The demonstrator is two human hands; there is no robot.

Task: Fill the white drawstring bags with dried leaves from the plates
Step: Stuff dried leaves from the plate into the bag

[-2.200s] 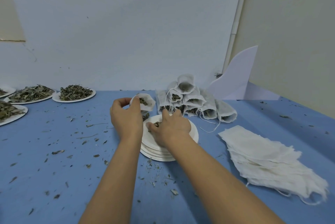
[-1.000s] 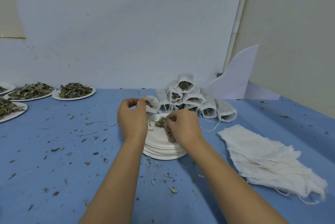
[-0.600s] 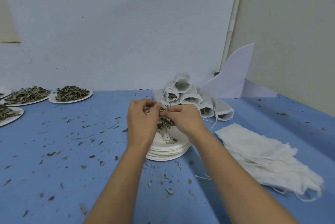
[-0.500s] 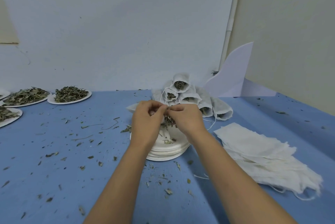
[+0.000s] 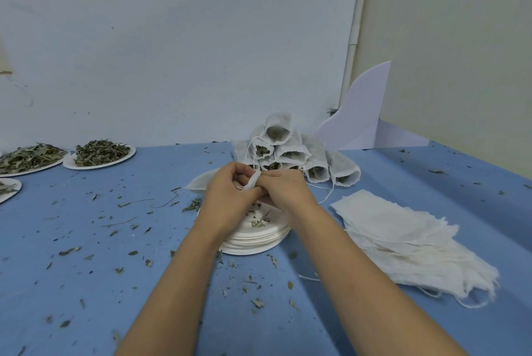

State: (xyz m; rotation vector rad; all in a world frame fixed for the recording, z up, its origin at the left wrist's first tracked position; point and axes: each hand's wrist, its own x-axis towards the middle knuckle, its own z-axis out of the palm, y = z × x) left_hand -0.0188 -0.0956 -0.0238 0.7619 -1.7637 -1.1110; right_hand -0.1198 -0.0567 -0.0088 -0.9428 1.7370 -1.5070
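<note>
The left hand (image 5: 227, 197) and right hand (image 5: 288, 191) meet above the stack of plates (image 5: 259, 237), both pinching the mouth of a white bag (image 5: 253, 180) between them; its body runs sideways, out past the left hand, so that hand sits nearer its bulk

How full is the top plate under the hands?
Nearly empty: the top plate shows bare white surface with only a few leaf scraps.

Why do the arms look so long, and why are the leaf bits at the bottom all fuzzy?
Head view: the wide lens stretches the edges, so the arms look long; leaf crumbs in the bottom-left corner are smeared, while the pile of filled bags mid-frame is sharp; light is soft, table shadows faint.
</note>
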